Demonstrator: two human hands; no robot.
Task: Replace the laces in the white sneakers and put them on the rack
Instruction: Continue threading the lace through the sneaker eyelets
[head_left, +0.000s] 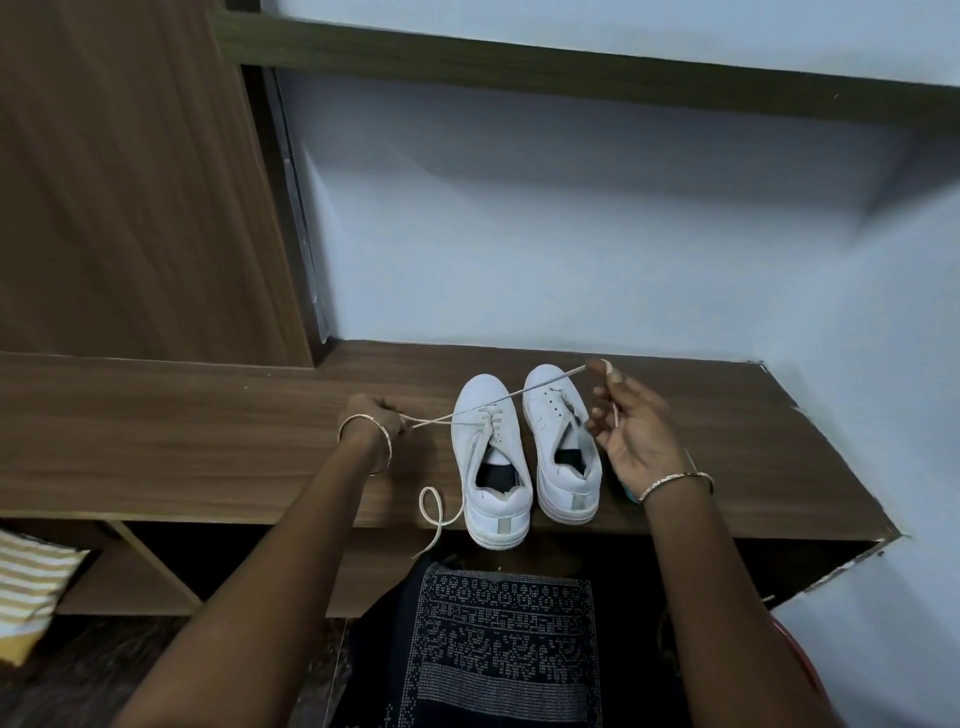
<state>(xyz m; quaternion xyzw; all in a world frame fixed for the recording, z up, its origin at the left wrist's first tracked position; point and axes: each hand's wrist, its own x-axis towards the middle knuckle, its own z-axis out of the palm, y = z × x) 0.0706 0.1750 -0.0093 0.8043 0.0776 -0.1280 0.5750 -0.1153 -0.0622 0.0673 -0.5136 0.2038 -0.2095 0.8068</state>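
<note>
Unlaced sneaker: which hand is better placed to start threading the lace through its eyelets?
Right hand, probably. Its fingers pinch the lace end just past the toe of the unlaced sneaker, close to its empty eyelets. The left hand grips the lace beyond the other sneaker.

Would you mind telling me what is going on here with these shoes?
A person is relacing white sneakers on a wooden shelf. The left hand and right hand each pinch a lace stretched taut between them over the shoes. The left sneaker has lacing in its eyelets, a loose end looping by the shelf edge; the right sneaker has bare eyelets.
</note>
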